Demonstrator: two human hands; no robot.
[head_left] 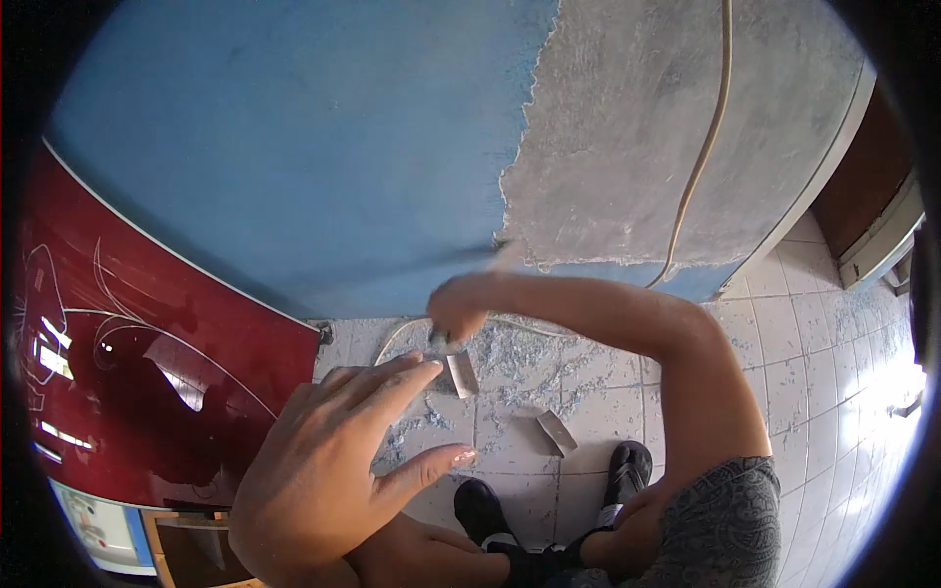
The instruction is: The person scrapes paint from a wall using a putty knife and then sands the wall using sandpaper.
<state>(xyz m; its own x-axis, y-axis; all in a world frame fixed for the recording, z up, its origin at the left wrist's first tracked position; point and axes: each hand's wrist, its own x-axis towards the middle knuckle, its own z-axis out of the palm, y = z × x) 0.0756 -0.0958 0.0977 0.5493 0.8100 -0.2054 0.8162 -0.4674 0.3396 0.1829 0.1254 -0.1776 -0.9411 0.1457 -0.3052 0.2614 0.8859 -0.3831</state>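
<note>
My left hand (323, 451) is close to the camera at the lower left, its fingers apart and nothing in it. Farther forward, my right hand (459, 306) is wrapped round a scraper (506, 257); its blurred blade points up to the ragged lower edge of the blue paint, and a bit of handle shows below the fist. Whether the blade touches the wall I cannot tell. Blue paint (323, 137) covers the wall's left part, and bare grey plaster (637, 147) its right part.
Paint flakes (520, 358) litter the tiled floor (804, 392) around two bent metal pieces (463, 376) (556, 433). A beige cable (708, 147) hangs down the wall. At left stands a glossy red panel (147, 363). My dark shoes (627, 468) are below, and a doorway (863, 176) is at right.
</note>
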